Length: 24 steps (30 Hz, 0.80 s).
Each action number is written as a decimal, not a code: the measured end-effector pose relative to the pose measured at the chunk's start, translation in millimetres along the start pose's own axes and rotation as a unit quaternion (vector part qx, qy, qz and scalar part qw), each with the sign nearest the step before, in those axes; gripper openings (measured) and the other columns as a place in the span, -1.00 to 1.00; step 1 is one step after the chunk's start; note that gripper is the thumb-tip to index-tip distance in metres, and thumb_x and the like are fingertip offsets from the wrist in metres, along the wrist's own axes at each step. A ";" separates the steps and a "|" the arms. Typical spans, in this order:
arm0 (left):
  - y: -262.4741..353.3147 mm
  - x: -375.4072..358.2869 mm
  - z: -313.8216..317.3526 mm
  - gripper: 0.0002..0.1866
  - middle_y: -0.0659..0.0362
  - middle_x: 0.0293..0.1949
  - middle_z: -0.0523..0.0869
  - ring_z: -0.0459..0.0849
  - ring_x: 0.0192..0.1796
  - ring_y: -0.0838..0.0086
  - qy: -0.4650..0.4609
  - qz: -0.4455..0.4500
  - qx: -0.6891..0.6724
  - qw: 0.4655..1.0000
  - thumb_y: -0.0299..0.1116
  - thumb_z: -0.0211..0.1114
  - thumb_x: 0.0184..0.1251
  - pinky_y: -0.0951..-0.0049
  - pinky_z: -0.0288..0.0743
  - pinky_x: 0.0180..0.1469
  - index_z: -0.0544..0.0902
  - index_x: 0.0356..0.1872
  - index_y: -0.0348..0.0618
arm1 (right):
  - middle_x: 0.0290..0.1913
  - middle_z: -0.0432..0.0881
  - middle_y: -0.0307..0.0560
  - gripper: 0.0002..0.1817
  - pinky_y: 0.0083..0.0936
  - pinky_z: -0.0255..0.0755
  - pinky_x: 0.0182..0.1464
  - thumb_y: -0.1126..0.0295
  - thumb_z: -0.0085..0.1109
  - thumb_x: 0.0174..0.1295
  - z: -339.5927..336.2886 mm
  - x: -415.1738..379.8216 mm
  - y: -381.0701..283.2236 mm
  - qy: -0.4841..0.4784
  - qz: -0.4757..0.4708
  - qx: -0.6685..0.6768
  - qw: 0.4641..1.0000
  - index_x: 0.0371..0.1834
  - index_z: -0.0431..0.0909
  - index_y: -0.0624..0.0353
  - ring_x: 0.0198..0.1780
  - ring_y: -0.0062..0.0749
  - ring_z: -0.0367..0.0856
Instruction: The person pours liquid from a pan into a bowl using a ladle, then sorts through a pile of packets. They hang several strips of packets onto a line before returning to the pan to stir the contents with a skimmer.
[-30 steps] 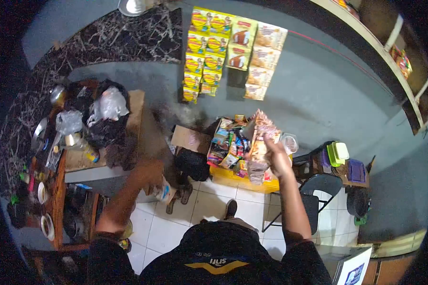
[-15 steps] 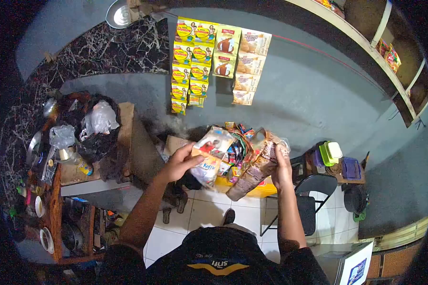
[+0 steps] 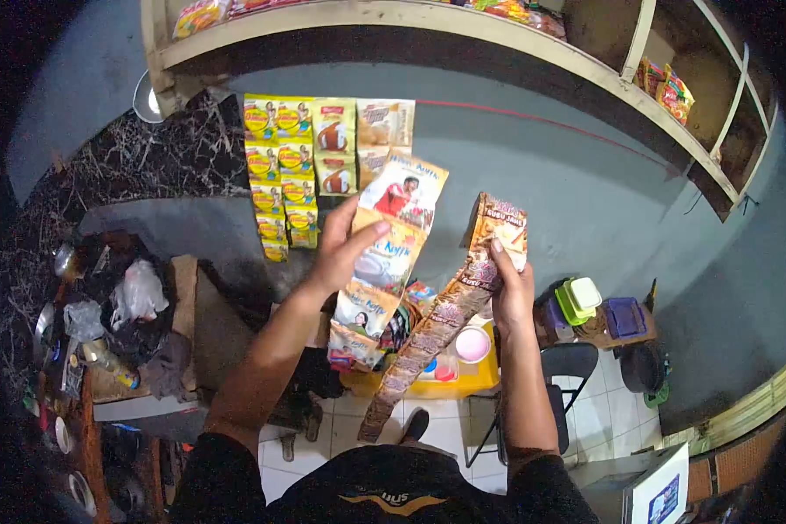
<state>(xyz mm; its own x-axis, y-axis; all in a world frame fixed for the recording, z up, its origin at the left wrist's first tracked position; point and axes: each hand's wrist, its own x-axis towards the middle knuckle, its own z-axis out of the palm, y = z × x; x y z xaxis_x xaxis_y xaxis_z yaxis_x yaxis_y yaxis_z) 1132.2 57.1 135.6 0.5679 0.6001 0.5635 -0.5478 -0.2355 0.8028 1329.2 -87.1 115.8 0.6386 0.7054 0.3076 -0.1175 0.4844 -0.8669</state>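
My left hand [image 3: 334, 253] is closed on a strip of white and orange coffee sachets [image 3: 391, 262], thumb across its front; the strip hangs down in front of the wall. To its right, my right hand [image 3: 513, 295] pinches the upper part of a long strip of brown sachets [image 3: 441, 327] printed "Susu Jahe". That strip slants down to the lower left, its tail above the floor. Between and behind the two strips, part of a pile of colourful sachets [image 3: 421, 297] shows; the rest is hidden.
Yellow sachet strips [image 3: 272, 166], green-brown sachets [image 3: 334, 144] and cream sachets [image 3: 380, 122] hang on the wall near a red string [image 3: 515, 113]. Overhead runs a shelf [image 3: 393, 31]. Below are a yellow table [image 3: 480, 384], a pink-topped tub [image 3: 472, 344] and a black chair [image 3: 569, 360].
Both hands have risen with their strips. The brown strip, bunched earlier, now hangs out at length, and more of the coffee strip shows. My view has shifted up and to the right.
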 end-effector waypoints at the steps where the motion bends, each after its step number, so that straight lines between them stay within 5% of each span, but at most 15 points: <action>1: 2.6 17.6 13.3 -0.56 0.17 -0.08 0.63 0.58 -0.07 0.59 0.044 0.029 -0.009 0.999 -0.46 0.21 0.25 0.57 0.45 0.00 0.42 0.15 -0.37 | -0.11 0.66 -0.16 -0.65 -0.56 0.43 -0.02 0.28 0.24 0.23 -2.6 12.1 -6.6 -0.019 0.001 0.007 1.000 -0.03 0.57 0.30 -0.12 -0.54 0.60; 6: -24.4 116.3 16.3 -0.62 0.13 -0.15 0.65 0.63 -0.15 0.49 0.070 0.063 -0.168 0.981 -0.41 0.14 0.18 0.50 0.50 -0.04 0.50 0.04 -0.31 | -0.16 0.67 -0.16 -0.66 -0.59 0.46 -0.10 0.32 0.28 0.17 -14.2 68.8 -31.5 -0.085 -0.011 0.007 0.996 -0.07 0.58 0.32 -0.19 -0.57 0.61; 12: -40.5 205.2 27.5 -0.74 0.14 -0.28 0.69 0.63 -0.28 0.53 0.078 0.128 -0.124 0.981 -0.41 0.11 0.15 0.54 0.49 -0.14 0.60 -0.17 -0.31 | -0.20 0.68 -0.16 -0.71 -0.59 0.45 -0.11 0.34 0.28 0.17 -35.9 132.5 -42.7 -0.133 -0.033 -0.022 0.990 -0.12 0.61 0.31 -0.20 -0.58 0.60; 16: -58.1 252.7 18.7 -0.78 0.18 -0.35 0.69 0.62 -0.33 0.56 0.094 0.110 -0.008 0.989 -0.41 0.14 0.18 0.55 0.48 -0.22 0.63 -0.25 -0.33 | -0.18 0.68 -0.17 -0.72 -0.61 0.44 -0.11 0.36 0.27 0.19 -43.5 170.2 -48.3 -0.190 -0.040 -0.037 0.980 -0.11 0.61 0.31 -0.19 -0.60 0.60; 18: -65.8 266.8 8.8 -0.74 0.17 -0.36 0.71 0.64 -0.31 0.54 0.084 0.031 0.125 0.988 -0.32 0.19 0.22 0.54 0.48 -0.24 0.65 -0.27 -0.35 | -0.18 0.69 -0.17 -0.72 -0.62 0.44 -0.11 0.36 0.26 0.19 -45.8 185.1 -48.1 -0.186 -0.045 -0.039 0.981 -0.11 0.61 0.31 -0.19 -0.60 0.60; 24: -68.3 303.9 -7.1 -0.53 0.00 -0.33 0.73 0.69 -0.33 0.37 0.119 -0.014 0.432 0.894 0.02 0.31 0.20 0.38 0.49 -0.20 0.68 -0.21 -0.28 | -0.18 0.69 -0.16 -0.71 -0.61 0.45 -0.12 0.35 0.26 0.19 -44.1 212.0 -49.4 -0.168 -0.046 -0.016 0.985 -0.11 0.61 0.32 -0.21 -0.58 0.61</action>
<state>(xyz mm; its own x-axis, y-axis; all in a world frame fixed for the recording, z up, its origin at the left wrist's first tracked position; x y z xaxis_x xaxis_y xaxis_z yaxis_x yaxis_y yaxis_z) 1337.8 260.9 250.7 0.3705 0.7371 0.5651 0.2015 -0.6577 0.7258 1504.0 15.6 206.5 0.3579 0.7926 0.4936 -0.0436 0.5422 -0.8391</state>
